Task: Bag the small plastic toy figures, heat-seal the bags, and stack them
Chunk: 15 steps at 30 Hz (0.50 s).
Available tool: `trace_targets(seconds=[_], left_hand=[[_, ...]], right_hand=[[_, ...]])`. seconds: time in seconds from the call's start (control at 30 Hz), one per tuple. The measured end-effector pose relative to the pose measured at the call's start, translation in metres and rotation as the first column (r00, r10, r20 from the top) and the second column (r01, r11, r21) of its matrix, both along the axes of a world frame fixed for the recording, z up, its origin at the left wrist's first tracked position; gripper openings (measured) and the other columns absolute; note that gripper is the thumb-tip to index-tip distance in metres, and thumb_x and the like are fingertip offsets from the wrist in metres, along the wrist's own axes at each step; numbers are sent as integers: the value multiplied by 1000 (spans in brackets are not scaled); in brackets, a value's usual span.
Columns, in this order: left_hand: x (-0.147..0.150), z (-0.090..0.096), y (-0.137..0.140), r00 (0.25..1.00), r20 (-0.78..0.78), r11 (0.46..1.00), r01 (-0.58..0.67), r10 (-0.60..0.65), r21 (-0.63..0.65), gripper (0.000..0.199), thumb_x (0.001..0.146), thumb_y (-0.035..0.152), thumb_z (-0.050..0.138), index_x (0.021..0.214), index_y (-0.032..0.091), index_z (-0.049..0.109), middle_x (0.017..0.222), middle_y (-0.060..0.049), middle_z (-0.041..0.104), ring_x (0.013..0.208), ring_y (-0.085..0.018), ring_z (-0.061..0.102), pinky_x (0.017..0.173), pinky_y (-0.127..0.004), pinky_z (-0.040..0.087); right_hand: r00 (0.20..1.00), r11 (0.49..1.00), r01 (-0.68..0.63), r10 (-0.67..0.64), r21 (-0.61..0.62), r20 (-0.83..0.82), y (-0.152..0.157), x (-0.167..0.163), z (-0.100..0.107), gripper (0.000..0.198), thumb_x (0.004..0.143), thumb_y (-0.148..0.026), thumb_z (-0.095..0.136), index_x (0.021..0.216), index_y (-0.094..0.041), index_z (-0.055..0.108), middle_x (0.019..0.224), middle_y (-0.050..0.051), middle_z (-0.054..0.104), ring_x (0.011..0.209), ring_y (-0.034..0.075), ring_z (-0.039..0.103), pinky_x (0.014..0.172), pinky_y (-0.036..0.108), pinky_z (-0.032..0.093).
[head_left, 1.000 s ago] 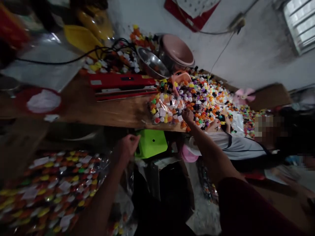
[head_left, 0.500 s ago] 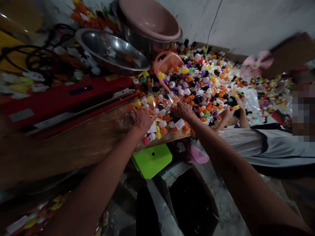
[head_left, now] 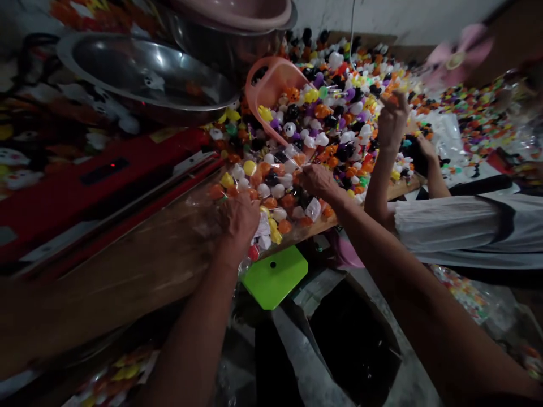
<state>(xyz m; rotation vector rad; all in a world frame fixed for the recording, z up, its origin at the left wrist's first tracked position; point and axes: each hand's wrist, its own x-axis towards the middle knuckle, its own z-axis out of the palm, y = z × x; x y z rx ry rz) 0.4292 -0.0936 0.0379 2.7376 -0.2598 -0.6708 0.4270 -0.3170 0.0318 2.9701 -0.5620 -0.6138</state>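
Here our left hand (head_left: 238, 217) and right hand (head_left: 316, 181) pinch the clear bag of small toys (head_left: 271, 198), fingers clenched on its plastic, steadying it on the worktop (head_left: 127, 277).

- Your left hand (head_left: 237, 217) comes up from below the worktop (head_left: 127, 271) onto the clear bag of toys (head_left: 271, 198).
- The co-worker's hand (head_left: 392, 116) now lifts above the pile.

Dim room, pale wall (head_left: 382, 14), wooden table (head_left: 127, 271), perhaps concrete floor (head_left: 305, 362).
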Motion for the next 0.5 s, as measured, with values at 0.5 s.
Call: trace_targets(seconds=[0.5], left_hand=[[-103, 25, 101, 997, 26, 833, 79, -78, -548, 40, 112, 35, 41, 98, 20, 75, 86, -9, 77, 78, -19, 69, 70, -28, 44]], right_hand=[[949, 921, -215, 118, 324, 294, 33, -80, 81, 61, 87, -83, 39, 62, -27, 43, 59, 9, 48, 56, 19, 46, 62, 38, 39]])
